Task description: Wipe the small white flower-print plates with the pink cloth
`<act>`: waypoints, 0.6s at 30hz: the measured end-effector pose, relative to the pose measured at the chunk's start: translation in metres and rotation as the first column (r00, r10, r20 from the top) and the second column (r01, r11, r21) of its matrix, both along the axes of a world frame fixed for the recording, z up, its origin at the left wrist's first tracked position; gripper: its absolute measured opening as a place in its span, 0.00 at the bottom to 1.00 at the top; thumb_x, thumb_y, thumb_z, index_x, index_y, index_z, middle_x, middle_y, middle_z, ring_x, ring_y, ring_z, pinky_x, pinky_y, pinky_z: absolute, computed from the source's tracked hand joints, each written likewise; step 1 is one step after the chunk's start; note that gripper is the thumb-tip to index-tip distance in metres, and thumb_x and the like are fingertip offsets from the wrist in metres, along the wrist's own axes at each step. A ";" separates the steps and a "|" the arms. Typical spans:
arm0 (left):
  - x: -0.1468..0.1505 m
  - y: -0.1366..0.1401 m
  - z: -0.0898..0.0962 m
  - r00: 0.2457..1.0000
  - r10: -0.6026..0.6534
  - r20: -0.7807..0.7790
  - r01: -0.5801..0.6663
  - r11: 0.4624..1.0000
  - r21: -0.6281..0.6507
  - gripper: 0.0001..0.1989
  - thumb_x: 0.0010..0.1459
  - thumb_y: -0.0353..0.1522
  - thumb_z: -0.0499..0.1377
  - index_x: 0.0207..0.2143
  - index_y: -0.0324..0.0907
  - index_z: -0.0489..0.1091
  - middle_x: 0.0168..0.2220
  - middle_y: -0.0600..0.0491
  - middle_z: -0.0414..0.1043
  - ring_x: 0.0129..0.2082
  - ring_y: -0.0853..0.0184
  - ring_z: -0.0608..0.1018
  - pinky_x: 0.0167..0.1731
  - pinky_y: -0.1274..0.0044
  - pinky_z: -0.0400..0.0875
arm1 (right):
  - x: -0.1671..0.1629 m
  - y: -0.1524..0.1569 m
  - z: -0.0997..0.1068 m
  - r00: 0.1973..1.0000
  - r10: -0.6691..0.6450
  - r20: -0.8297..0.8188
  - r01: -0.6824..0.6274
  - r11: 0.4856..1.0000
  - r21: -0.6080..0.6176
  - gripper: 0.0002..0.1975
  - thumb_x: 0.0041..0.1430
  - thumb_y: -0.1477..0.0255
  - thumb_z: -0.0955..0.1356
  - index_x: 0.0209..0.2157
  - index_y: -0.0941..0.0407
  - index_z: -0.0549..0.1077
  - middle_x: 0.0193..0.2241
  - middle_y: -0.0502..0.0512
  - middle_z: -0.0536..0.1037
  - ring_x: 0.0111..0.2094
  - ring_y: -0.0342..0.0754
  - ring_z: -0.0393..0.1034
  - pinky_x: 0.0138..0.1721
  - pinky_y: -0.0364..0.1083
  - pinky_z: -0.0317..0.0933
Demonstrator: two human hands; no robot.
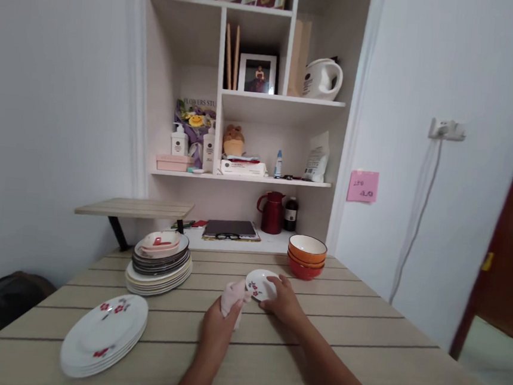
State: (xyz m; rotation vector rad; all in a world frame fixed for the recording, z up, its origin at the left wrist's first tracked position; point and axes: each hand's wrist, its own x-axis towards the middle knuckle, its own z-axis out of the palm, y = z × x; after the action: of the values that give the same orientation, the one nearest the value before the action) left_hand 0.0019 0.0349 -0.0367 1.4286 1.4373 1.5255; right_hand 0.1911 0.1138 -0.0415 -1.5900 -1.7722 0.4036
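Observation:
A small white plate [258, 281] with red flowers is in the middle of the table. My right hand [283, 301] grips its right rim, thumb and fingers closed on the edge. Bunched in my left hand [219, 327] is a pale pink cloth [233, 298], which reaches the plate's left edge. Whether the plate rests on the table or is lifted a little, I cannot tell. Behind it to the right stands a stack of orange and red bowls [306, 258]. Larger flowered plates [104, 335] are piled at the near left.
A taller stack of mixed plates [159, 268], topped by small dishes, stands at the back left beside a raised wooden shelf [135, 207]. Against the wall, a white shelf unit [239, 179] holds a red jug [273, 213], a dark bottle [290, 213] and a black folder [230, 230].

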 end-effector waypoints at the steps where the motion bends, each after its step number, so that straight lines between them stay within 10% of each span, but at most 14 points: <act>1: 0.000 -0.001 0.000 1.000 -0.005 -0.003 0.005 1.000 0.008 0.21 0.52 0.44 0.60 0.40 0.38 0.77 0.37 0.43 0.81 0.36 0.56 0.80 0.36 0.75 0.70 | -0.001 0.004 0.000 1.000 -0.004 0.013 0.004 1.000 0.005 0.37 0.37 0.71 0.75 0.53 0.57 0.70 0.63 0.65 0.59 0.62 0.60 0.56 0.60 0.52 0.51; 18: 0.005 0.003 -0.005 0.999 -0.031 -0.016 0.030 0.997 -0.067 0.17 0.53 0.39 0.58 0.41 0.38 0.77 0.38 0.45 0.81 0.37 0.58 0.80 0.36 0.77 0.69 | 0.001 0.049 0.008 0.977 -0.029 0.213 0.032 0.999 -0.010 0.15 0.52 0.65 0.69 0.43 0.48 0.79 0.51 0.54 0.76 0.58 0.58 0.62 0.54 0.52 0.55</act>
State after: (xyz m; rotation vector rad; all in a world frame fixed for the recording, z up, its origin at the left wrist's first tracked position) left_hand 0.0066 0.0376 -0.0416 1.4212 1.4563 1.4368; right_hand 0.1920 0.1625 -0.0339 -1.7215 -1.9042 0.2375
